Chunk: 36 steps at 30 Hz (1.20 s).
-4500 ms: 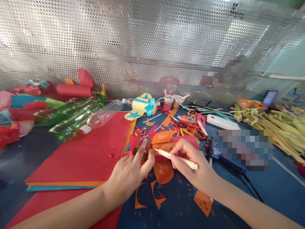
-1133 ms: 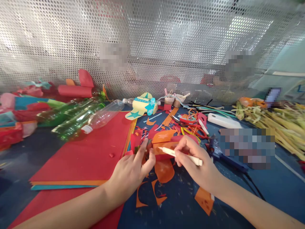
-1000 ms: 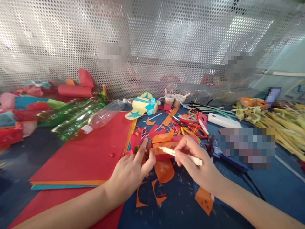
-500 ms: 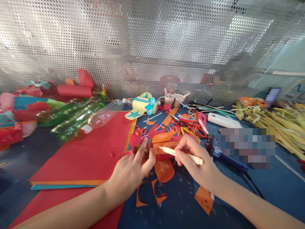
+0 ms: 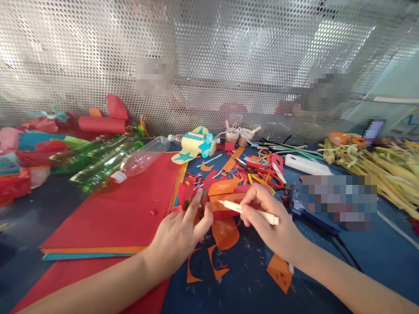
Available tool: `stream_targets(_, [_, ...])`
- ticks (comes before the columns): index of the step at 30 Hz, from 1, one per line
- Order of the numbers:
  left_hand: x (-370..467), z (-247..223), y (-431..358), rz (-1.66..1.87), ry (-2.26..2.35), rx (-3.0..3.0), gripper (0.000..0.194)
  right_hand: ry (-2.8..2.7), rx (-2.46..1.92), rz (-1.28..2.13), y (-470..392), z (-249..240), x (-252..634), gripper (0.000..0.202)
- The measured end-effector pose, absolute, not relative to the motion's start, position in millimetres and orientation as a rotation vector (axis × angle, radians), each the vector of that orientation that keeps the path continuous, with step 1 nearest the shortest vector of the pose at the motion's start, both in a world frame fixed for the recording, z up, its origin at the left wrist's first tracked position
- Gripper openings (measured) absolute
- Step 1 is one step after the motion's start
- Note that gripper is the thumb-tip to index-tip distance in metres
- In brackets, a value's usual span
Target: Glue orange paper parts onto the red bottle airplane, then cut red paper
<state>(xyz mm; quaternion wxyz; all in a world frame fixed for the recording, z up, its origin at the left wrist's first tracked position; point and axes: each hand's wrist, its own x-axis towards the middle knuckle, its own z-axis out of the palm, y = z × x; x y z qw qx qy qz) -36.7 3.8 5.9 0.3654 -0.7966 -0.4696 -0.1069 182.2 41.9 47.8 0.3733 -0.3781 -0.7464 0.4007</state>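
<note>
My right hand [image 5: 266, 216] pinches a slim white marker pen [image 5: 233, 206]. The pen's tip is at the orange paper on a bottle wrapped in red and orange paper [image 5: 218, 202], which lies on its side with orange wing-like flaps. My left hand [image 5: 181, 229] holds the wrapped bottle's left end, index finger on the far side and thumb on the near side; the other fingers are partly hidden. One orange flap [image 5: 225, 233] sticks out towards me. Orange paper offcuts [image 5: 218, 266] lie just in front of the bottle.
A stack of red sheets [image 5: 121, 209] is at left, with green bottles [image 5: 108, 168] and a clear bottle [image 5: 147, 157] behind. Beyond stands a yellow paper-covered bottle [image 5: 193, 145]. Paper scraps, scissors [image 5: 266, 179] and a blue glue gun [image 5: 310, 218] lie to the right, near dried husks [image 5: 379, 170].
Almost nothing differs. Both hands, the pen and the wrapped bottle keep nearly the same places, with only a very slight shift of the view.
</note>
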Motion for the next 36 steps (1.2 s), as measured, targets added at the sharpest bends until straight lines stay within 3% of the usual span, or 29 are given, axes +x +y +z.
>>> stream_targets(29, [-37.7,5.3,2.6,-0.239,-1.256,-2.090,0.031,-1.910,-0.958,1.029,42.6,47.6,182.0,0.015])
stream_targets(36, [-35.6,10.5,2.6,-0.232,-1.193,-2.030,0.024,-1.926,-0.964,1.026,42.1,48.1,181.9,0.017])
